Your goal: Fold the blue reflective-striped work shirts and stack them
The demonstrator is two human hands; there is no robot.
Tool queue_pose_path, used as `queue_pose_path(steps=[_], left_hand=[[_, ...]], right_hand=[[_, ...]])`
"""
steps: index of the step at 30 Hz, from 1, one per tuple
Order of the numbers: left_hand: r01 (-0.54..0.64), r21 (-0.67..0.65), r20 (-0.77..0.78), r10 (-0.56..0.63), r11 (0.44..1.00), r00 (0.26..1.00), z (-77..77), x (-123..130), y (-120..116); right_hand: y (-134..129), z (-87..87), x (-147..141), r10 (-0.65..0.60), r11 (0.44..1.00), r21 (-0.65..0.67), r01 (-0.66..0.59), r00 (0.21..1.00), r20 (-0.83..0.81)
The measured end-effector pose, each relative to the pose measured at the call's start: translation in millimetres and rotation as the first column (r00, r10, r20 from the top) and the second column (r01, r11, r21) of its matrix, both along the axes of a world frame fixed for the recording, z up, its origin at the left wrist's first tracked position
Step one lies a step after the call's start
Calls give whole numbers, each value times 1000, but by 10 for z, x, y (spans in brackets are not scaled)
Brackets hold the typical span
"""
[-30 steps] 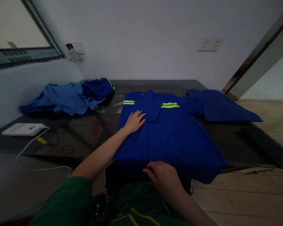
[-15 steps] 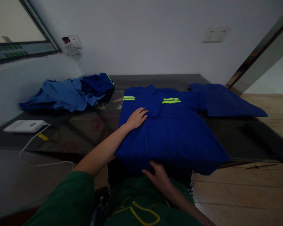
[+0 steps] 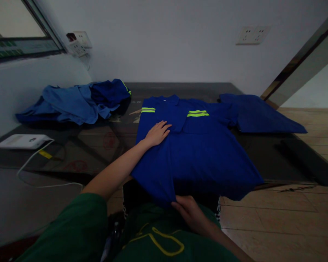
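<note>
A blue work shirt (image 3: 207, 153) with yellow-green reflective stripes lies spread on the dark table, its collar toward the wall and its lower edge hanging over the near side. My left hand (image 3: 157, 133) rests flat on the shirt's front below the collar, fingers stretched out. Close to my body, my right hand (image 3: 187, 208) pinches the bottom corner of the front edge between thumb and fingers. The cloth between the two hands is drawn fairly straight. One side of the front appears folded inward on the left.
Crumpled blue garments (image 3: 73, 103) lie at the back left. A white device (image 3: 23, 141) with a cable sits near the left edge. Folded blue cloth (image 3: 262, 113) lies at the right, with a dark flat object (image 3: 307, 160) nearer. Wall sockets (image 3: 253, 35) are above the table (image 3: 98, 145).
My right hand has closed on the shirt's lower edge and pulled it slightly toward my body. My left hand stays flat on the front. The view has shifted a little.
</note>
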State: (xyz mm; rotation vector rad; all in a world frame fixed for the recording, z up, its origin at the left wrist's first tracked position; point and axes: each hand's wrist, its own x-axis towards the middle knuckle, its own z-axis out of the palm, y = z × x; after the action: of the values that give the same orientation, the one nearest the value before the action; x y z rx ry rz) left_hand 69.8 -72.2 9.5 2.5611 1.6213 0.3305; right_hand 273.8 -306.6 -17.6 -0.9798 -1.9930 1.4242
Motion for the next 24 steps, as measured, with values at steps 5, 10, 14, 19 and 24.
queue_pose_path(steps=[5, 10, 14, 19, 24], left_hand=[[7, 8, 6, -7, 1000, 1000, 19, 5, -15], [12, 15, 16, -12, 1000, 1000, -9, -4, 2], [22, 25, 29, -23, 999, 999, -25, -6, 13], [20, 49, 25, -22, 999, 999, -11, 11, 12], [17, 48, 24, -18, 999, 1000, -19, 8, 33]], right_hand=[[-10, -80, 6, -27, 997, -67, 25, 999, -31], [49, -505, 11, -119, 990, -50, 129, 980, 162], [83, -648, 8, -161, 985, -21, 172, 955, 247], [100, -653, -17, -174, 983, -17, 183, 954, 244], [301, -806, -71, -223, 974, 65, 217, 865, 449]])
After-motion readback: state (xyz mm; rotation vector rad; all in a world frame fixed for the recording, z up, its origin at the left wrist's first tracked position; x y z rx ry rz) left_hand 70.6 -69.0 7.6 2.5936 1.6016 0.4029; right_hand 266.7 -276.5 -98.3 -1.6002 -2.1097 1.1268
